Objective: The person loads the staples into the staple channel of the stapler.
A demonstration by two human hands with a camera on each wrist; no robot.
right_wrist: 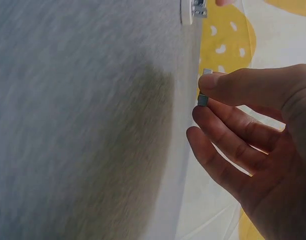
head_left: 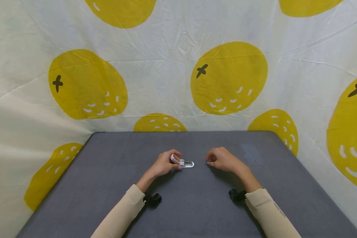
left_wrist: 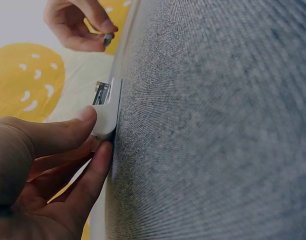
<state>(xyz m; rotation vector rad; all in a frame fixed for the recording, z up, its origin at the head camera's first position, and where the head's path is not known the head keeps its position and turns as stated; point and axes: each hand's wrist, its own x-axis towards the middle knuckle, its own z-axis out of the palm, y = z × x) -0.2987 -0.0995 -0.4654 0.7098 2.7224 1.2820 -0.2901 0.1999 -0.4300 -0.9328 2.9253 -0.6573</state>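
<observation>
A small white and pale pink stapler lies on the grey table with its top arm swung up and its metal staple channel exposed. My left hand holds it at the hinge end; in the left wrist view the thumb lies along one side of the white base and fingers are on the other. To the right, my right hand pinches a short strip of staples between thumb and fingers, just above the table. A gap separates the strip from the stapler's front end.
Grey cloth covers the table. Behind it and along its sides hangs a white curtain printed with yellow fruit. Black wrist cameras are strapped under both sleeves.
</observation>
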